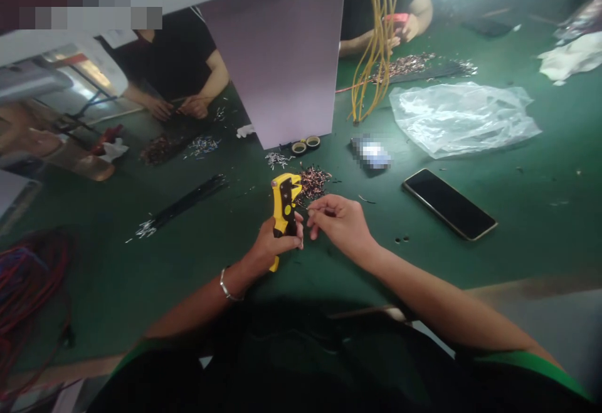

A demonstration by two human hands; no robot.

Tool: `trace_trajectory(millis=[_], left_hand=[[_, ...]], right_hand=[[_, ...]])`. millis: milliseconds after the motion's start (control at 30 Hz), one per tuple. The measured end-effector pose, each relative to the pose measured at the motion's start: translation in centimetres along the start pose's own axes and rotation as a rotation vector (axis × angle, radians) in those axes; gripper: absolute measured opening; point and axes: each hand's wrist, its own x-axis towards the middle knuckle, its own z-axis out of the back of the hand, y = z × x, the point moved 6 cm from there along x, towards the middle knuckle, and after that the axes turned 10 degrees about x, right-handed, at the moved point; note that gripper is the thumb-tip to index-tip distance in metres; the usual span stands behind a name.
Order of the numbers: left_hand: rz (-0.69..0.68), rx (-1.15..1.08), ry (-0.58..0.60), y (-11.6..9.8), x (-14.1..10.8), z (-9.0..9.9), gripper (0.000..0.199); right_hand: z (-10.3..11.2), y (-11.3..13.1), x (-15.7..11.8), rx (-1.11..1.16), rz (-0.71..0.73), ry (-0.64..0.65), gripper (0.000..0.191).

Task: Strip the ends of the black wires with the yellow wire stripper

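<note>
1. Because the heavy tool needs a firm hold, it seems, the left hand has its fingers curled together, clamped round the handle of a yellow-and-black plastic pistol-grip wire stripper. The tool stands upright above the dark green tabletop, its head tilted toward the other hand.
2. Thumb and forefinger of the right hand press together on a thin, short wire, too small to see clearly. Holding it just beside the tool's head seems to keep both within a small working space.
3. A loose heap of copper-coloured wire pieces lies just behind the tool, probably kept there for easy reach.
4. Farther left, a straight bundle of black wires lies with its silvery ends together, perhaps to keep them aligned.
5. A black smartphone and a crumpled clear plastic bag lie off to the right, apart from the hands.
6. Beyond a pale upright panel, a co-worker's hands work beside a hanging bundle of yellow wires.
</note>
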Motion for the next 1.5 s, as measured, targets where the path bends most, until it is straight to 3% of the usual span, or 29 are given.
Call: trace_trajectory(millis=[267, 500, 733, 1000, 1133, 1300, 1400, 1500], left_hand=[[0.14, -0.002, -0.126, 1.0, 0.7, 1.0, 0.052], [0.168, 0.155, -0.158, 1.7, 1.3, 1.3, 0.039], [0.174, 0.25, -0.171, 2.2, 1.5, 1.4, 0.081], [0.075, 0.319, -0.184, 1.4, 1.1, 1.2, 0.093], [0.022, 0.316, -0.152, 1.6, 0.9, 0.9, 0.089], [-0.043, 0.387, -0.218, 2.0, 0.9, 1.2, 0.078], [-0.022, 0.231, -0.177, 2.1, 0.9, 1.0, 0.055], [0.051, 0.06, -0.14, 2.1, 0.7, 0.7, 0.049]], right_hand=[[0.0, -0.1, 0.2, 0.185, -0.045, 0.04, 0.015], [-0.3, -0.4, 0.3, 0.304, -0.101, 0.075, 0.021], [-0.5, -1.9, 0.3, 0.297, -0.124, 0.054, 0.026], [-0.4, -2.5, 0.6, 0.274, -0.115, 0.066, 0.026], [-0.4, -2.9, 0.6, 0.286, -0.118, 0.065, 0.025], [-0.4, -3.8, 0.6, 0.247, -0.121, 0.046, 0.026], [-0.2, -4.0, 0.7, 0.248, -0.106, 0.023, 0.027], [-0.2, -3.9, 0.7, 0.239, -0.076, 0.019, 0.027]])
